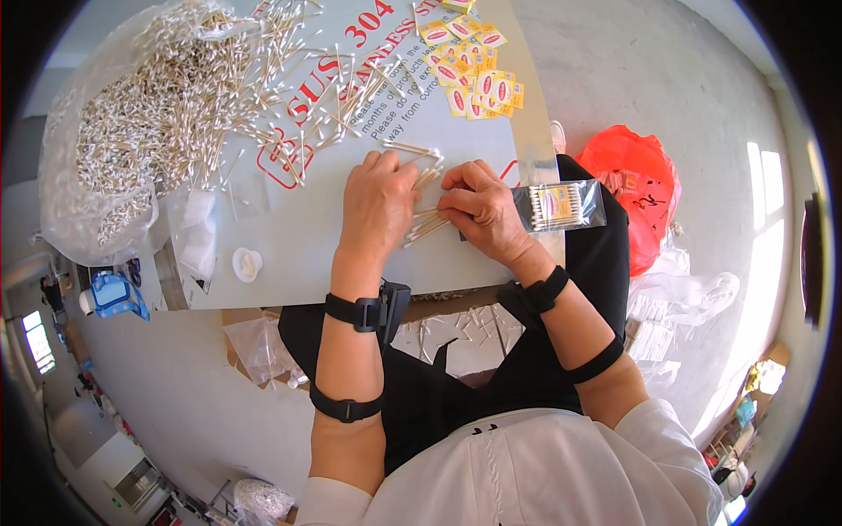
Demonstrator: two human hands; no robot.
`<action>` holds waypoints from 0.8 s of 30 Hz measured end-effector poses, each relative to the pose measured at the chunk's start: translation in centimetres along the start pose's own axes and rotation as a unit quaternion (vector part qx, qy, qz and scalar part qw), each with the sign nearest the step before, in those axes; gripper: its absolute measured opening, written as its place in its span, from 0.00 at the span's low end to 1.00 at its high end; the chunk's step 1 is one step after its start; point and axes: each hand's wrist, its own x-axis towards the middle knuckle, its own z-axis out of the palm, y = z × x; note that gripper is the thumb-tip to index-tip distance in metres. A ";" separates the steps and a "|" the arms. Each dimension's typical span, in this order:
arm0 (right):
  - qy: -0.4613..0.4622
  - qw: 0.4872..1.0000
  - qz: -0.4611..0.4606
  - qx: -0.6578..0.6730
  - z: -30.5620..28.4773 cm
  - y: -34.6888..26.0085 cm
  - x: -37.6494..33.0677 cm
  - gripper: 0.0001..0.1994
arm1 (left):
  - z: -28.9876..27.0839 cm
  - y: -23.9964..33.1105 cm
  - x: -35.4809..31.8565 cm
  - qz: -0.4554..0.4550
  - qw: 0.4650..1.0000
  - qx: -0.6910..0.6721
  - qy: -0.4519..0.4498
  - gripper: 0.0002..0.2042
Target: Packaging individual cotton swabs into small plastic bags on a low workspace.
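Cotton swabs [427, 226] lie in a small bunch on the sheet-covered table between my two hands. My left hand [379, 200] is closed, its fingers curled down over swab sticks that poke out on its right side. Facing it, my right hand [482, 209] has thumb and fingers pinched together at the swab ends; the exact grip is partly hidden. A few more swabs [412, 149] rest just beyond the left fingertips. Beside my right wrist lies a clear packet [557, 206] filled with swabs and a yellow label card, overhanging the table's right edge.
A large clear bag [66, 193] of loose swabs spills over the table's far left. Yellow label cards [491, 88] are scattered at the far right. Near the front left edge are a small white dish [247, 264] and a white pouch [198, 237]. A red bag [627, 188] stands right.
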 end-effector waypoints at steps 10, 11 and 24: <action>0.005 1.000 -0.002 0.000 0.0 -0.1 0.0 0.06 | 0.1 -0.5 0.8 -0.050 0.994 -0.046 0.084 0.10; 0.005 1.000 -0.002 0.000 0.0 -0.1 0.0 0.06 | 0.5 -0.8 0.7 -0.045 0.995 -0.034 0.086 0.09; 0.005 1.000 -0.002 -0.012 0.1 -0.2 -0.1 0.06 | 1.0 -1.5 0.6 -0.015 0.998 -0.043 0.039 0.07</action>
